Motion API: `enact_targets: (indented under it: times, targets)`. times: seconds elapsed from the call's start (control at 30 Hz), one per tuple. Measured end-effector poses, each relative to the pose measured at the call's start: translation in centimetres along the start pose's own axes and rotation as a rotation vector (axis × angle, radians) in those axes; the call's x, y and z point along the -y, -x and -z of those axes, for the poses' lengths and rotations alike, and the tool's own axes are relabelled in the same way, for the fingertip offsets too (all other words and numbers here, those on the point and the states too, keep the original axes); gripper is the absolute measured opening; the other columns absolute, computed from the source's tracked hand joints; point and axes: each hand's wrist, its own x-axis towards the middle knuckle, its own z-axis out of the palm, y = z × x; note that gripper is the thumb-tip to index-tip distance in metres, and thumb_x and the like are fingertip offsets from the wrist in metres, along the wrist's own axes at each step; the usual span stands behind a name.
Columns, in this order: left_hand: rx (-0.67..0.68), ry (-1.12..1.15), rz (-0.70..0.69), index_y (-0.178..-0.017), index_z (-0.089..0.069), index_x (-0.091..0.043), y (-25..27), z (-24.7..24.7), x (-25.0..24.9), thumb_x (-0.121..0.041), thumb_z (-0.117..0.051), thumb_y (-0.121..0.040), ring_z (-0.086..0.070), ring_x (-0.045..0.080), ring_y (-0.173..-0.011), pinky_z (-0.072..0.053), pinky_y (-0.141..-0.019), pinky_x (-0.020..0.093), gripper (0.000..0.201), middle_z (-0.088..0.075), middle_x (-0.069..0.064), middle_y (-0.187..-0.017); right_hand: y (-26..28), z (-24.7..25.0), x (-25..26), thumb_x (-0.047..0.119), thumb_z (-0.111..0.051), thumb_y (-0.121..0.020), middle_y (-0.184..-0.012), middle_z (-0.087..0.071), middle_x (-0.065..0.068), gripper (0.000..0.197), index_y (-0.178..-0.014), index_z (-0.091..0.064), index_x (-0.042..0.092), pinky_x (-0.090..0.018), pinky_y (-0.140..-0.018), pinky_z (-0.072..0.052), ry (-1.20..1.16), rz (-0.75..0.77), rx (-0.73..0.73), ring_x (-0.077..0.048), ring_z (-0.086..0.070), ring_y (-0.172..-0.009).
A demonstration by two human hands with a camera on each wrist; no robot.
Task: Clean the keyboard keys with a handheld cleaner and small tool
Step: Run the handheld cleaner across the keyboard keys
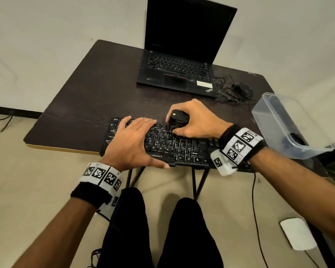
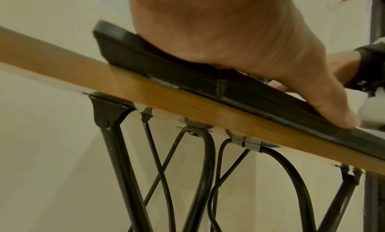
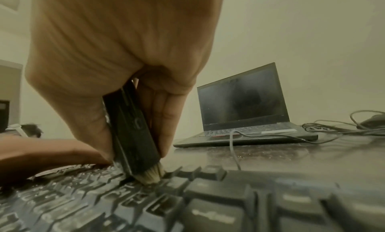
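Note:
A black keyboard (image 1: pixel 174 147) lies along the near edge of the dark table (image 1: pixel 97 89). My left hand (image 1: pixel 132 140) lies flat on its left half, fingers straight, thumb along the front rim; the left wrist view shows the palm (image 2: pixel 239 43) pressing on the keyboard (image 2: pixel 166 71). My right hand (image 1: pixel 197 120) grips a black handheld cleaner (image 1: pixel 178 118) upright over the upper middle keys. In the right wrist view the cleaner (image 3: pixel 133 130) ends in pale bristles (image 3: pixel 151 176) that touch the keys (image 3: pixel 187 199).
An open black laptop (image 1: pixel 180 66) stands at the back of the table, with a black mouse (image 1: pixel 243 89) and tangled cable to its right. A clear plastic box (image 1: pixel 284 124) sits at the right edge. A white object (image 1: pixel 297 233) lies on the floor.

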Motion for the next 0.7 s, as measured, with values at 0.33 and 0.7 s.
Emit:
enact_targets:
  times: [0.33, 0.7]
  targets:
    - [-0.01, -0.001, -0.02, -0.154, -0.044, -0.017, 0.1, -0.1, 0.1, -0.111, -0.049, -0.045, -0.043, 0.016, -0.148, -0.015, -0.129, 0.054, 0.144, -0.052, -0.001, -0.156, 2.3, 1.3, -2.1, 0.012, -0.085, -0.075, -0.09, -0.077, 0.01, 0.027, -0.097, -0.076, 0.025, -0.037, -0.081, -0.059, 0.017, -0.048, -0.018, -0.007, -0.073, -0.083]
    - [-0.031, 0.004, -0.02, -0.155, -0.043, -0.016, 0.1, -0.2, 0.2, -0.11, -0.054, -0.046, -0.044, 0.016, -0.147, -0.014, -0.13, 0.052, 0.144, -0.053, -0.001, -0.155, 4.2, 3.1, -4.5, 0.014, -0.089, -0.078, -0.097, -0.077, 0.007, 0.029, -0.101, -0.074, 0.025, -0.047, -0.086, -0.061, -0.025, -0.131, 0.015, -0.012, -0.075, -0.089]
